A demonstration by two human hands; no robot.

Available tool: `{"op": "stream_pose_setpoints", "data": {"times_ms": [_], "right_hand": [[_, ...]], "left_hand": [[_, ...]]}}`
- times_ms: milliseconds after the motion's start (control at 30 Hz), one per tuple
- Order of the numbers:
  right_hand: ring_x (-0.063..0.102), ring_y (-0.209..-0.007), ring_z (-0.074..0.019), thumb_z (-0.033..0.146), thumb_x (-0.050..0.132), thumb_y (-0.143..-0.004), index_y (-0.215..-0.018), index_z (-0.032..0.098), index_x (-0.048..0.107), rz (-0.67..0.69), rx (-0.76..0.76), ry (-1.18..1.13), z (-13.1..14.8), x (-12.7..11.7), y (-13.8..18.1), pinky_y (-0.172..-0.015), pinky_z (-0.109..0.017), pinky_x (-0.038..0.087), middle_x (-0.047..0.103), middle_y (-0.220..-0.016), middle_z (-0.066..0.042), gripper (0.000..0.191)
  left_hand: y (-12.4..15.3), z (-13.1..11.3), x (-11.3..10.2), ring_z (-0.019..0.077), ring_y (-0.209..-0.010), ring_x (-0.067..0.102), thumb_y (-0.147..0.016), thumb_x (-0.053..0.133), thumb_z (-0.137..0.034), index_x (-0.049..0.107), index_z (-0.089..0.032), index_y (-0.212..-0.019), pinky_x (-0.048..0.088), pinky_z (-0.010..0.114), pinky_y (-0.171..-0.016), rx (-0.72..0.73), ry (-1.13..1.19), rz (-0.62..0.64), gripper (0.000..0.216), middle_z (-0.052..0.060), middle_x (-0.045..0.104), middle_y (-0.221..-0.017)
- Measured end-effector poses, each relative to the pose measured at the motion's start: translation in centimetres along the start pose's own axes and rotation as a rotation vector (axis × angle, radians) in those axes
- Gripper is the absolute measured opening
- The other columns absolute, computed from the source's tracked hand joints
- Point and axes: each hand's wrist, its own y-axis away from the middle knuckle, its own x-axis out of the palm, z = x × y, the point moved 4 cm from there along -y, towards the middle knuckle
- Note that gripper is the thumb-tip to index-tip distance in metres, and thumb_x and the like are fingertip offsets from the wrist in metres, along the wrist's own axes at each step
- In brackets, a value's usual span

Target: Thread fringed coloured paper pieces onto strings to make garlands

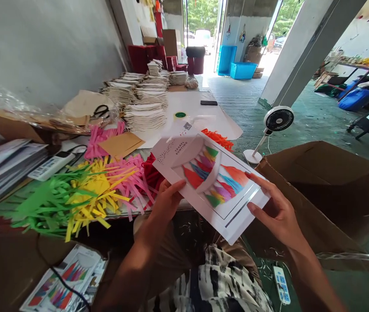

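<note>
A white package printed "TASSEL BUNTING" [187, 190], with a picture of colourful tassels, is tilted above my lap. My left hand [168, 200] grips its lower left edge, thumb on the front and fingers mostly hidden behind. At its right end, my right hand [277, 210] pinches the package between thumb and fingers. Just beyond it lie orange paper tassels [217, 139], partly covered by the package. Dark red tassels [153, 173] are beside my left hand, followed leftward by pink [132, 177], yellow [95, 193] and green tassels [52, 201].
Stacked cream bundles [145, 108] fill the table's far left. Scissors [101, 112] and a brown envelope [121, 144] lie nearer. To my right stand an open cardboard box [321, 195] and a fan [278, 119]. A power strip [282, 284] and similar printed packages [65, 279] are below.
</note>
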Motion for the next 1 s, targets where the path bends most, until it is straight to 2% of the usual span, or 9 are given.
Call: {"op": "stream_pose_setpoints", "data": {"times_ms": [100, 200, 267, 367, 433, 533, 633, 800, 1000], "right_hand": [[0.062, -0.132, -0.0307, 0.032, 0.075, -0.093, -0.148, 0.040, 0.062, -0.060, -0.018, 0.026, -0.3, 0.1, 0.3, -0.114, -0.049, 0.047, 0.062, -0.153, -0.002, 0.057], [0.065, -0.125, -0.0322, 0.031, 0.073, -0.095, -0.143, 0.040, 0.067, -0.094, -0.078, 0.218, -0.7, 0.4, 0.6, -0.110, -0.052, 0.050, 0.067, -0.144, -0.005, 0.049], [0.058, -0.136, -0.0385, 0.033, 0.072, -0.095, -0.140, 0.040, 0.070, -0.132, -0.172, 0.427, -0.6, 0.6, 0.7, -0.113, -0.060, 0.047, 0.055, -0.158, -0.006, 0.046], [0.035, -0.155, -0.0516, 0.030, 0.074, -0.095, -0.138, 0.042, 0.071, -0.219, -0.363, 0.760, 0.0, 1.2, 0.8, -0.120, -0.076, 0.029, 0.019, -0.179, -0.002, 0.045], [0.035, -0.155, -0.0504, 0.021, 0.074, -0.095, -0.149, 0.045, 0.061, -0.184, -0.497, 0.868, 0.5, 2.1, 1.0, -0.121, -0.077, 0.027, 0.019, -0.179, -0.004, 0.060], [0.052, -0.147, -0.0390, 0.010, 0.066, -0.097, -0.165, 0.038, 0.039, -0.061, -0.651, 0.826, 0.9, 3.8, 1.7, -0.123, -0.063, 0.037, 0.044, -0.169, -0.010, 0.079], [0.060, -0.139, -0.0347, 0.009, 0.062, -0.098, -0.166, 0.027, 0.040, -0.053, -0.692, 0.737, 0.6, 5.0, 2.6, -0.117, -0.052, 0.046, 0.059, -0.155, -0.013, 0.074], [0.061, -0.134, -0.0356, 0.009, 0.064, -0.096, -0.164, 0.027, 0.044, -0.072, -0.674, 0.671, -0.7, 6.4, 4.2, -0.110, -0.052, 0.048, 0.061, -0.152, -0.013, 0.073], [0.051, -0.144, -0.0379, 0.020, 0.061, -0.097, -0.165, 0.028, 0.041, 0.020, -0.519, 0.602, -1.0, 7.4, 4.4, -0.116, -0.059, 0.043, 0.047, -0.164, -0.012, 0.071]], "left_hand": [[-0.1, 0.1, 0.2, 0.0173, -0.078, 0.078, -0.064, 0.094, -0.026, 0.080, -0.020, -0.096, 0.063, 0.023, -0.070, 0.022, 0.034, -0.035, 0.035, 0.002, 0.084, -0.094], [0.0, 0.2, 0.4, 0.0178, -0.081, 0.078, -0.063, 0.095, -0.026, 0.080, -0.019, -0.097, 0.063, 0.024, -0.074, 0.056, 0.055, -0.060, 0.038, 0.002, 0.084, -0.096], [0.1, 0.4, 0.6, 0.0192, -0.083, 0.078, -0.062, 0.096, -0.027, 0.079, -0.019, -0.100, 0.063, 0.026, -0.076, 0.075, 0.066, -0.074, 0.042, 0.003, 0.084, -0.097], [0.2, 0.9, 1.1, 0.0253, -0.093, 0.079, -0.062, 0.098, -0.036, 0.077, -0.018, -0.109, 0.062, 0.034, -0.085, 0.084, 0.117, -0.092, 0.054, 0.006, 0.083, -0.099], [0.3, 1.5, 1.7, 0.0334, -0.109, 0.077, -0.063, 0.096, -0.052, 0.076, -0.016, -0.115, 0.060, 0.043, -0.097, 0.031, 0.197, -0.026, 0.066, 0.010, 0.083, -0.105], [0.8, 2.3, 2.8, 0.0443, -0.128, 0.068, -0.060, 0.089, -0.074, 0.075, -0.013, -0.119, 0.055, 0.054, -0.107, -0.078, 0.328, 0.217, 0.086, 0.017, 0.080, -0.120], [1.2, 2.6, 2.7, 0.0445, -0.128, 0.068, -0.066, 0.087, -0.071, 0.073, -0.012, -0.126, 0.055, 0.053, -0.107, -0.106, 0.390, 0.339, 0.086, 0.019, 0.077, -0.128], [1.1, 3.6, 1.1, 0.0394, -0.114, 0.076, -0.072, 0.088, -0.059, 0.074, -0.011, -0.124, 0.059, 0.048, -0.100, -0.172, 0.367, 0.266, 0.071, 0.018, 0.080, -0.120], [2.1, 2.3, 0.8, 0.0335, -0.100, 0.078, -0.064, 0.097, -0.047, 0.076, -0.017, -0.118, 0.061, 0.042, -0.089, -0.055, 0.268, 0.121, 0.065, 0.013, 0.082, -0.111]]}}
